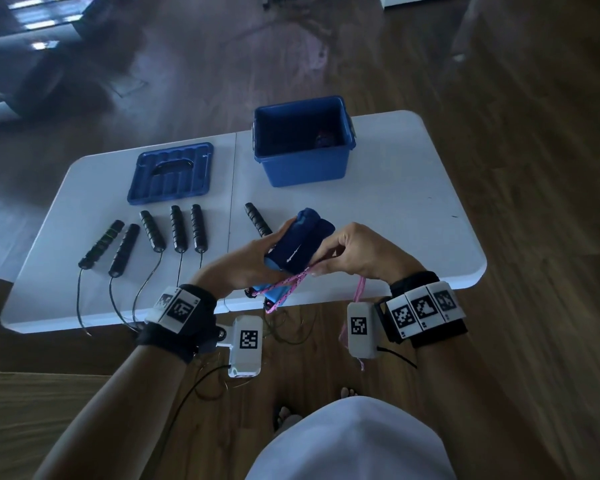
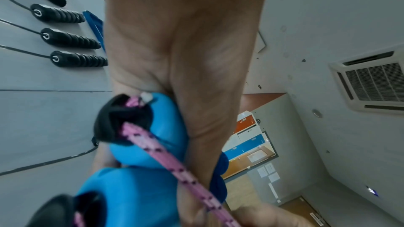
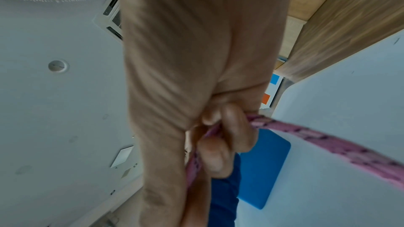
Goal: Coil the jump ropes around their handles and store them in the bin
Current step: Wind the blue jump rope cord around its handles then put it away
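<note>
The pair of blue handles (image 1: 297,244) sits bunched in the left hand (image 1: 246,261), fingers curled round them, above the near edge of the desk (image 1: 395,209). The pink rope (image 1: 291,284) runs from their ends to the right hand (image 1: 357,252), whose grip pinches it. To wrap well, keep the rope taut, lay each turn snug beside the last, and hold both handles parallel. The blue bin (image 1: 302,168) waits open beyond; black-handled ropes (image 1: 177,228) lie uncoiled at left.
</note>
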